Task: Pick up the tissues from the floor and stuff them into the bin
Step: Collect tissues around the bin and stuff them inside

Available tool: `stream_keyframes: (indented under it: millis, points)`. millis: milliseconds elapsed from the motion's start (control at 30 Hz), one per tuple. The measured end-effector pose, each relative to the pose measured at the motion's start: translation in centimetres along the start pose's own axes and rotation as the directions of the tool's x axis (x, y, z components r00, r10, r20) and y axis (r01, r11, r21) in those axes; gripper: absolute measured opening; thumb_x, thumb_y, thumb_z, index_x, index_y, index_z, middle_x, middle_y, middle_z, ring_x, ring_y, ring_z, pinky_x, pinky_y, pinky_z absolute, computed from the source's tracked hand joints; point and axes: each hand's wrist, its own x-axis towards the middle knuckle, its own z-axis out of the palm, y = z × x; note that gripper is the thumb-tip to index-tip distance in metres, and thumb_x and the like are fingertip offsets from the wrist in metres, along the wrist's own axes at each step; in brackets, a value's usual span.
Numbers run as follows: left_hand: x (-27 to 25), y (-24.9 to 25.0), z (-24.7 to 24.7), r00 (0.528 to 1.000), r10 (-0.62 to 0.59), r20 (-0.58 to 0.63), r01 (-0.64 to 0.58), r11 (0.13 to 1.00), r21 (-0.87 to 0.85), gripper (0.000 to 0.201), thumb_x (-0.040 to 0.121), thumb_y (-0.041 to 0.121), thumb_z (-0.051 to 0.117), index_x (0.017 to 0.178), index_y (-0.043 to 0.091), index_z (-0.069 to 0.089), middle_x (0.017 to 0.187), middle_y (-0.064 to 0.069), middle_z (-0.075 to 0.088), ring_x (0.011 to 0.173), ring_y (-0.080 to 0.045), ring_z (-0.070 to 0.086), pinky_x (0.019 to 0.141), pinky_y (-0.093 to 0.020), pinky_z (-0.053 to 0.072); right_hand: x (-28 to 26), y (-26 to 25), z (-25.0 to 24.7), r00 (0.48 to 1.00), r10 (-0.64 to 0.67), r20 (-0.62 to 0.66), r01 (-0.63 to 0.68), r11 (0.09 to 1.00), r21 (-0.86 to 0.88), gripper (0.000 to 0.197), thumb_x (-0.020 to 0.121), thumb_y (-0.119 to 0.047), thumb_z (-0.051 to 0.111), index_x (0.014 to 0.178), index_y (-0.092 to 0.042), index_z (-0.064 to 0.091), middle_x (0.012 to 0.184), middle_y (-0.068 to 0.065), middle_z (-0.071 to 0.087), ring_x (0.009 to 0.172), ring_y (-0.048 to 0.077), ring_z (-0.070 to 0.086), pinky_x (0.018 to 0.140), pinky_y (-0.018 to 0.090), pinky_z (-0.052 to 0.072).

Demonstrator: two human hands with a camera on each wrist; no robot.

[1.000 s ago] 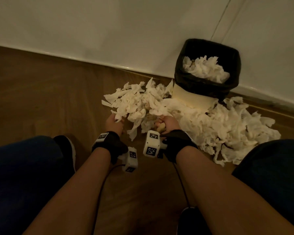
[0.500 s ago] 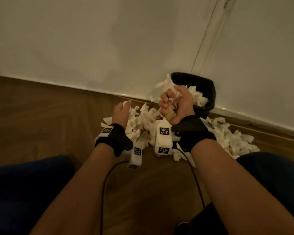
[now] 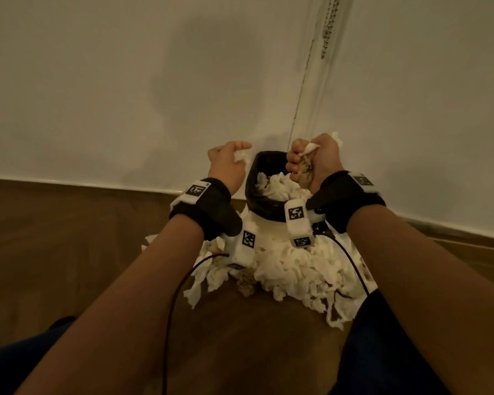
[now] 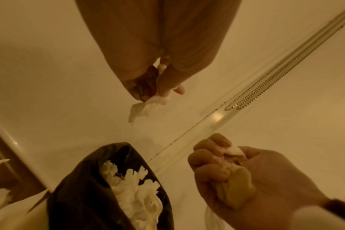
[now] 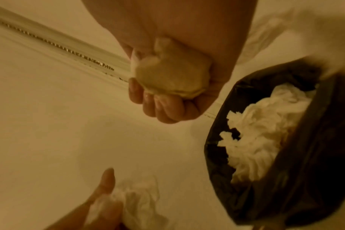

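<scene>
Crowding the floor round the bin's base, a heap of loose tissues lies against the white wall. Bin, black-lined, already holds white tissues to near its rim; left hand pinches a small tissue beside it, right hand fisted tight on a crumpled wad above its opening

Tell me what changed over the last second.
Both hands rose from the floor pile to the bin. The right hand carried its gripped wad of tissues up over the opening; the left hand took hold of a small tissue and lifted beside the rim. Bin and floor pile stayed put.
</scene>
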Motion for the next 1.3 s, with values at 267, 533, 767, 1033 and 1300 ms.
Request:
stream_keyframes:
  millis: [267, 533, 767, 1033, 1300]
  points:
    - [1.6, -1.0, 4.7, 0.997, 0.080, -0.012, -0.081, 0.995, -0.050, 0.033, 0.082, 0.008, 0.066, 0.112, 0.019, 0.058, 0.123, -0.014, 0.052, 0.109, -0.022, 0.056, 0.100, -0.036, 0.045, 3.7, 0.4, -1.1, 0.987, 0.006, -0.160, -0.012, 0.999, -0.037, 0.013, 0.074, -0.004, 0.033, 0.071, -0.015, 0.040, 0.062, 0.005, 0.037, 0.051, 0.017, 0.032, 0.049, 0.024, 0.025]
    - [2.5, -3.3, 7.9, 0.990, 0.136, -0.027, -0.130, 0.979, 0.159, 0.036, 0.076, 0.020, 0.074, 0.108, 0.027, 0.059, 0.102, 0.002, 0.050, 0.087, -0.010, 0.050, 0.080, -0.018, 0.040, 4.8, 1.0, -2.5, 0.967, 0.187, -0.175, -0.183, 0.026, -0.983, 0.044, 0.099, -0.015, 0.040, 0.141, 0.000, 0.034, 0.141, 0.019, 0.042, 0.129, 0.030, 0.043, 0.103, 0.034, 0.038]
    - [2.1, -4.8, 8.7, 0.976, 0.199, 0.086, -0.217, 0.919, 0.329, 0.033, 0.080, 0.019, 0.069, 0.109, 0.027, 0.057, 0.108, 0.000, 0.054, 0.098, -0.018, 0.055, 0.081, -0.025, 0.044, 4.5, 0.7, -4.7, 0.970, 0.120, -0.210, -0.211, -0.010, -0.977, 0.067, 0.085, -0.023, 0.067, 0.140, -0.006, 0.035, 0.138, 0.013, 0.045, 0.125, 0.027, 0.046, 0.097, 0.031, 0.041]
    - [1.5, -5.7, 8.9, 0.943, 0.189, 0.273, -0.310, 0.794, 0.523, 0.031, 0.096, 0.018, 0.042, 0.125, 0.014, 0.053, 0.128, -0.007, 0.039, 0.103, -0.027, 0.054, 0.094, -0.038, 0.046, 4.2, 0.1, -4.8, 0.981, 0.084, -0.176, -0.166, -0.107, -0.980, 0.043, 0.095, -0.012, 0.048, 0.136, 0.000, 0.040, 0.135, 0.017, 0.048, 0.113, 0.028, 0.053, 0.070, 0.023, 0.047]
    - [0.5, -6.1, 8.1, 0.935, 0.247, 0.255, -0.355, 0.651, 0.671, 0.033, 0.098, 0.032, 0.029, 0.112, 0.026, 0.058, 0.113, 0.003, 0.058, 0.108, -0.017, 0.050, 0.103, -0.037, 0.022, 4.3, 1.4, -3.7, 0.975, 0.146, -0.168, -0.131, -0.234, -0.963, 0.043, 0.096, -0.009, 0.042, 0.138, -0.003, 0.042, 0.143, 0.015, 0.042, 0.131, 0.028, 0.041, 0.109, 0.033, 0.035]
